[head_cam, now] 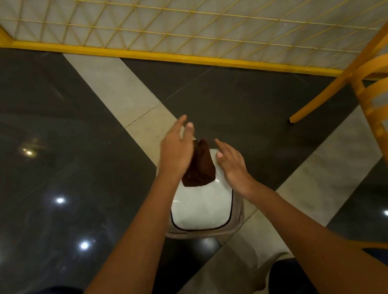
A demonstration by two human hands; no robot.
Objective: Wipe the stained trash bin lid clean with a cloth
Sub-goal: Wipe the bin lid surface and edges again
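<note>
The white bin lid [202, 212] sits on the floor [34, 148], just past the person's knees. A brown cloth [199, 169] hangs over its far end, held by the left hand [178, 149], whose grip I cannot see well. The right hand [233, 166] is open beside it. I think it is best to spread the cloth flat, then rub the whole lid, near edge to far.
</note>
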